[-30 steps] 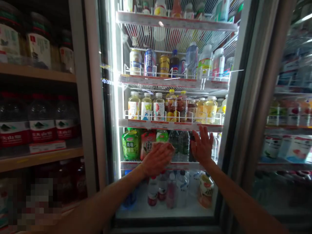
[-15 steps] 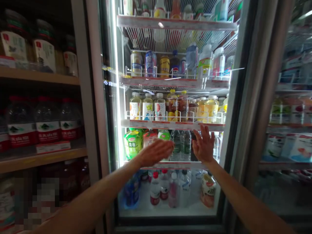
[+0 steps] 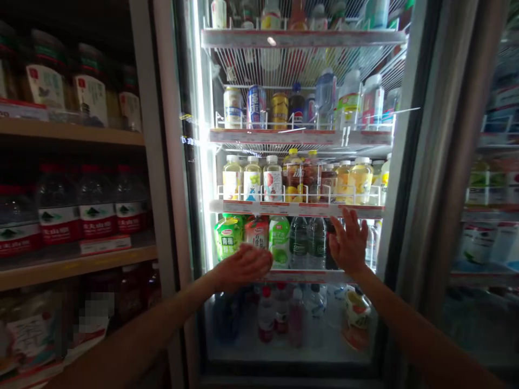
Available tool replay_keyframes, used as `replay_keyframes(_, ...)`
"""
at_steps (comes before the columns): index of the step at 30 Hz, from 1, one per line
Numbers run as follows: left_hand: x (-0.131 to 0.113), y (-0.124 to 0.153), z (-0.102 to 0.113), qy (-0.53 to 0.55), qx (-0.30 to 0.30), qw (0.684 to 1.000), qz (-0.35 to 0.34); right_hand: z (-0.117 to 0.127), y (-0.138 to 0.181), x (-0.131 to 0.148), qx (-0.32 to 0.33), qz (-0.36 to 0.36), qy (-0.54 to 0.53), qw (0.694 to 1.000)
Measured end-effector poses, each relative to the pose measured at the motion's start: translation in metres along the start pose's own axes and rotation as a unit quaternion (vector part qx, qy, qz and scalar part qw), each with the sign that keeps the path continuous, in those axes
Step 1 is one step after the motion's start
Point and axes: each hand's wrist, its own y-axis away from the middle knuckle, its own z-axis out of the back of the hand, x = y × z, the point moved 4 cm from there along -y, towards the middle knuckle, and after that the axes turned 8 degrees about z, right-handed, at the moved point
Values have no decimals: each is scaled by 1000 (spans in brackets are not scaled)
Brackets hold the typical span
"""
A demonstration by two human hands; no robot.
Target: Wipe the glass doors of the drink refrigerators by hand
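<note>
Both hands hang before the fridge (image 3: 295,374): the left hand (image 3: 244,266), between six and seven o'clock from centre, lies sideways, fingers together and slightly curled, too blurred to tell whether it grips anything; the right hand (image 3: 349,240), toward four o'clock, has its fingers spread, palm seemingly to the door (image 3: 419,178), perhaps for support, though contact cannot be told. Tall and central, the fridge runs from twelve to six, its glass door carrying reflections, so probably shut to keep the cold in. At nine o'clock an open rack (image 3: 60,131) bears jars (image 3: 91,92) and red-labelled bottles (image 3: 130,208), labels outward, presumably for easy reading. Inside the fridge, the shelves (image 3: 300,39) are barred, likely so chilled air passes. Behind the left hand, at seven to eight, stands a green jug (image 3: 227,237). Cans (image 3: 256,107) sit at twelve behind a low rail (image 3: 307,193), which should stop them sliding off.
</note>
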Motion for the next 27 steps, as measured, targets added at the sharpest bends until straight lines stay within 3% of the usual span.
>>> replay_keyframes(1,-4,6,-1,15,35,997,-67,0,0,0,-1,1,0,1000)
replay_keyframes(2,-4,10,-1,17,52,994,-92,0,0,0,-1,1,0,1000)
replay_keyframes(3,1,11,0,5,43,997,-64,0,1,0,-2,1,0,1000)
replay_keyframes(6,27,14,12,-66,-64,985,148,-2,2,-1,0,-4,1,1000)
replay_keyframes(7,29,15,13,-68,-78,983,155,-3,3,-1,1,-5,2,1000)
replay_keyframes(11,14,16,7,5,16,997,-70,-2,2,-1,-3,0,4,1000)
replay_keyframes(12,17,15,8,5,18,998,-54,-1,1,0,-5,2,4,1000)
replay_keyframes(15,39,10,16,-43,-62,985,156,0,0,0,-6,3,5,1000)
replay_keyframes(16,40,9,17,-47,-78,981,173,0,0,0,-7,2,3,1000)
replay_keyframes(20,17,0,8,-1,-22,999,-26,-1,1,0,-1,-1,2,1000)
replay_keyframes(21,16,-4,6,-4,-24,1000,-17,-1,1,0,-2,-1,3,1000)
replay_keyframes(24,24,-23,9,-49,-82,986,136,-1,1,0,-5,-1,4,1000)
replay_keyframes(25,23,-31,9,-55,-85,985,138,-1,1,0,-5,-1,4,1000)
replay_keyframes(27,15,-47,8,-51,-60,996,50,-1,1,1,-1,1,3,1000)
